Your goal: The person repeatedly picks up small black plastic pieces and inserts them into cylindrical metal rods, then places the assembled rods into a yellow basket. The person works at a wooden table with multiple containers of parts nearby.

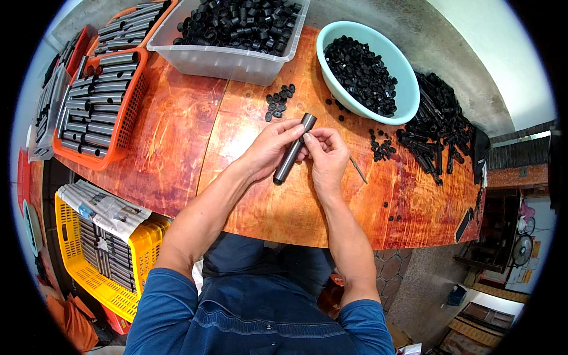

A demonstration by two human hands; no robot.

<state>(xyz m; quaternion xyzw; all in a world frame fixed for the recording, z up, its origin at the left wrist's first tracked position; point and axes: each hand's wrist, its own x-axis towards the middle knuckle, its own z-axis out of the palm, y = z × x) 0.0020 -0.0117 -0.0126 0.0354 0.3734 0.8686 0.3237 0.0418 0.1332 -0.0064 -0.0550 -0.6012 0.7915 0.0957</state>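
In the head view, a person in a blue short-sleeved top sits at a glossy reddish-brown wooden table (pixel 171 118), both forearms reaching over its near edge. The left hand (pixel 269 148) is closed around a dark tube (pixel 288 161), thumb laid along its upper part. The tube is tilted, its far end leaning to the right and its near end just above the tabletop. The right hand (pixel 328 157) touches the tube's right side below the far end, thumb and fingertips drawn close together; whether they pinch the tube itself or a small piece cannot be told.

Just right of the right hand, a thin metal rod (pixel 359 170) lies on the wood. Beyond the hands sits a loose cluster of small black oval pieces (pixel 278 103). Behind that stands a clear plastic bin (pixel 222 66) full of black caps, and to its right a pale blue bowl (pixel 407 89) filled with small black parts. A heap of long black parts (pixel 438 127) lies beside the bowl. At the left, an orange basket (pixel 125 127) holds rows of grey tubes, and a yellow crate (pixel 106 293) with more tubes stands below the table's edge.
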